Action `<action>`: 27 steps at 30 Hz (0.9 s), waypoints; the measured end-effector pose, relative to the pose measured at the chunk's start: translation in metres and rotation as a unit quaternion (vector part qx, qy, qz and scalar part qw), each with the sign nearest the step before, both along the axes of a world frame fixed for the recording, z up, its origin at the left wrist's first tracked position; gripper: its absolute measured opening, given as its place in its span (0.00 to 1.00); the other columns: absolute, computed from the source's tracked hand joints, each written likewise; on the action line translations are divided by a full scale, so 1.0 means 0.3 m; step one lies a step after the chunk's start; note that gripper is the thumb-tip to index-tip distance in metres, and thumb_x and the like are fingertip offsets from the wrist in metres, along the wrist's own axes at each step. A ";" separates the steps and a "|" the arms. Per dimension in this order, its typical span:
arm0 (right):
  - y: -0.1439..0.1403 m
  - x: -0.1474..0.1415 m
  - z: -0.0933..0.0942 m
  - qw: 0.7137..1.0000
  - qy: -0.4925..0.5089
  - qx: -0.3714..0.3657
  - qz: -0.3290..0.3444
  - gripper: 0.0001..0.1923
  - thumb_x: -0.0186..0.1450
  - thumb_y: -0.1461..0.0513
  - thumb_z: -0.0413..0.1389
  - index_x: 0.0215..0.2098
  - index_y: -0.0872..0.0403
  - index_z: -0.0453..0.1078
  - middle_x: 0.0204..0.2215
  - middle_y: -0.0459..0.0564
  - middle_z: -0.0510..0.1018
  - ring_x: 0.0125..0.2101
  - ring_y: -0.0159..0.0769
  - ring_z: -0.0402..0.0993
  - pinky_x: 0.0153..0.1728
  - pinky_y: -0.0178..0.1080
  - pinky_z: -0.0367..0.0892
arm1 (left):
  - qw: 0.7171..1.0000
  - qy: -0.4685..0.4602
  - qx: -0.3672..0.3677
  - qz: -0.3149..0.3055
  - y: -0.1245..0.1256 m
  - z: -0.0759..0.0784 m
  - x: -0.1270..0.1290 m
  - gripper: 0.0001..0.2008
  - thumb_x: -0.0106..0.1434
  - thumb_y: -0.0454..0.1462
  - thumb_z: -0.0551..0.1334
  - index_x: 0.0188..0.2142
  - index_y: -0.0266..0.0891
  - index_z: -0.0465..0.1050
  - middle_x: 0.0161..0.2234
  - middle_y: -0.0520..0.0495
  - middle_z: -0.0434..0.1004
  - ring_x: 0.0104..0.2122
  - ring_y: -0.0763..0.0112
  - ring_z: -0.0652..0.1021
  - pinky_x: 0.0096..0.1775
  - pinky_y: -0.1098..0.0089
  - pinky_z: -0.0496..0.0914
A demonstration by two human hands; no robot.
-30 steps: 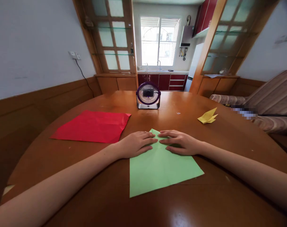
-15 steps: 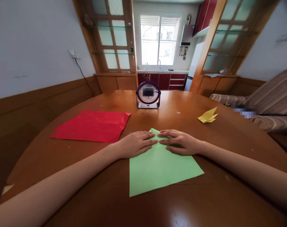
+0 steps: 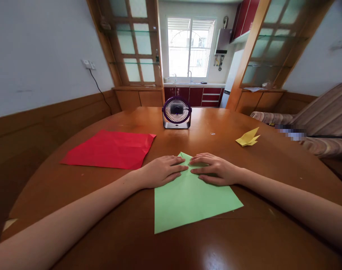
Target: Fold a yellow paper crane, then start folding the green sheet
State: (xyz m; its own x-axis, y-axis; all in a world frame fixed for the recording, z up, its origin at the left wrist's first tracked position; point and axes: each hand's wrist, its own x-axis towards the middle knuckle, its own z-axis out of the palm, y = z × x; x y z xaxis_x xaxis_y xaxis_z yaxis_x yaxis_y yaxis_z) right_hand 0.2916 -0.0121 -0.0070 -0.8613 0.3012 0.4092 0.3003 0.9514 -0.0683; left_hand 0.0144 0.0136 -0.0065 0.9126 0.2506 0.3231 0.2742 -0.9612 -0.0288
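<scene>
The left hand [image 3: 161,171] lies flat, palm down, with the fingers stretched out and close together, and it presses on the far left part of the green paper [image 3: 187,198]. Its fingertips point to the right, toward the other hand. To the left of this hand, a red paper [image 3: 110,149] lies flat on the wooden table [image 3: 103,232], well apart from the green one.

The green paper lies in the middle of the table, in front of the person. Its far end makes a point, which shows between the two hands, and its near part is wide and flat on the wood. Behind it, near the far edge of the table, a small purple fan [image 3: 177,113] stands upright and faces the person.

The right hand [image 3: 214,169] is also palm down on the far right part of the green paper, with the fingers slightly bent and pointing left. The fingertips of both hands are just beside each other over the paper's middle line, but I cannot tell if they touch. Further right, a folded yellow paper [image 3: 247,137] rests on the table, well apart from the hands.
</scene>
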 end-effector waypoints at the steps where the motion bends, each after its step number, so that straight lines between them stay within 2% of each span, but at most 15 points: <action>1: 0.001 0.001 -0.001 1.000 0.002 -0.002 0.003 0.17 0.68 0.62 0.51 0.55 0.52 0.69 0.53 0.56 0.72 0.56 0.43 0.65 0.56 0.51 0.62 | 1.000 -0.003 -0.002 0.000 0.000 -0.001 0.000 0.18 0.72 0.41 0.49 0.56 0.40 0.69 0.57 0.38 0.69 0.56 0.56 0.71 0.56 0.54 0.66; 12: 0.001 0.003 0.003 1.000 -0.010 -0.002 0.008 0.18 0.68 0.62 0.51 0.56 0.52 0.69 0.49 0.56 0.74 0.55 0.42 0.67 0.56 0.51 0.63 | 1.000 0.006 0.000 0.007 0.008 -0.012 -0.001 0.18 0.72 0.41 0.49 0.56 0.40 0.68 0.57 0.39 0.68 0.56 0.58 0.71 0.57 0.56 0.65; 21: 0.003 0.001 0.001 1.000 -0.017 -0.009 0.008 0.18 0.67 0.62 0.52 0.55 0.55 0.70 0.49 0.57 0.74 0.54 0.41 0.67 0.58 0.50 0.61 | 0.997 0.040 -0.057 0.032 0.012 0.000 -0.004 0.18 0.72 0.42 0.49 0.57 0.44 0.66 0.63 0.41 0.60 0.63 0.57 0.61 0.61 0.53 0.58; 27: 0.003 0.001 0.001 1.000 -0.008 -0.013 0.011 0.19 0.68 0.62 0.51 0.56 0.53 0.68 0.49 0.56 0.74 0.54 0.42 0.67 0.56 0.51 0.63 | 0.993 0.048 -0.096 0.054 0.014 0.008 0.002 0.23 0.70 0.47 0.51 0.59 0.40 0.62 0.64 0.39 0.58 0.63 0.57 0.60 0.62 0.54 0.55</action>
